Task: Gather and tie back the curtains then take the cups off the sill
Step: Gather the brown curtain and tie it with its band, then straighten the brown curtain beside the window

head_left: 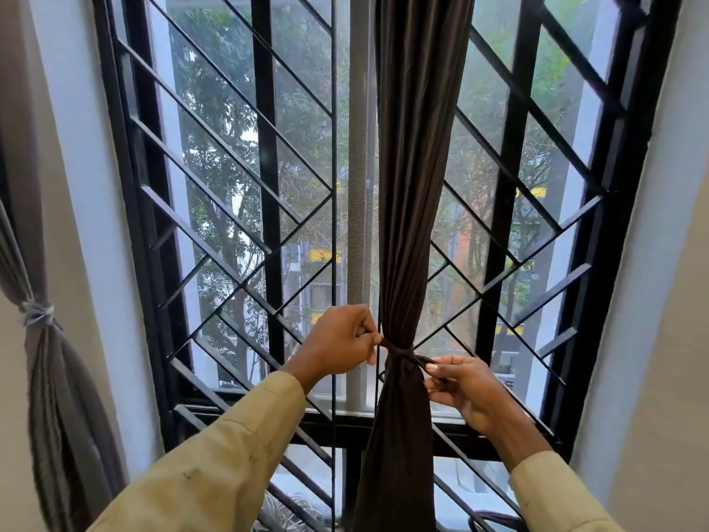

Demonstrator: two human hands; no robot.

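Window bars [264, 147] behind, left hand [337, 341] and right hand [466, 389] pinch tie [399, 351] flanking curtain [418, 186].

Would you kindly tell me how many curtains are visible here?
2. A dark brown fabric curtain hangs centrally; a grey fabric curtain, tied, hangs at the left edge. Others may be out of frame.

Grille [268, 186] bars your reach behind brown curtain [418, 186], 12 o'clock; room at 9 o'clock up to grey curtain [50, 378].
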